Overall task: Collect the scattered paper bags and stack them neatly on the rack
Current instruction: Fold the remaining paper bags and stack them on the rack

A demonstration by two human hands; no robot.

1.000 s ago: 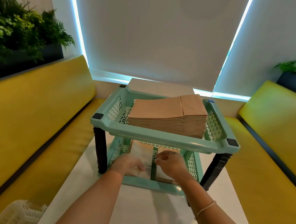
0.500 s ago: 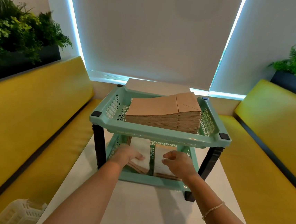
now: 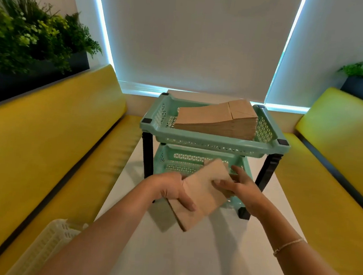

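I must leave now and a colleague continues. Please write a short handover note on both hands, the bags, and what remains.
Left hand grips the near end of a small bundle of brown paper bags; right hand holds its far side.
Bundle is held tilted above the table, before the lower basket.
Done: tall stack of bags in the upper basket.
Left: place this bundle on the rack.

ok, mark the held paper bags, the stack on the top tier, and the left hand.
held paper bags point(image 3: 201, 197), head view, bare middle of top bag
top-tier stack point(image 3: 211, 117), head view, top face
left hand point(image 3: 171, 188), head view, back of hand
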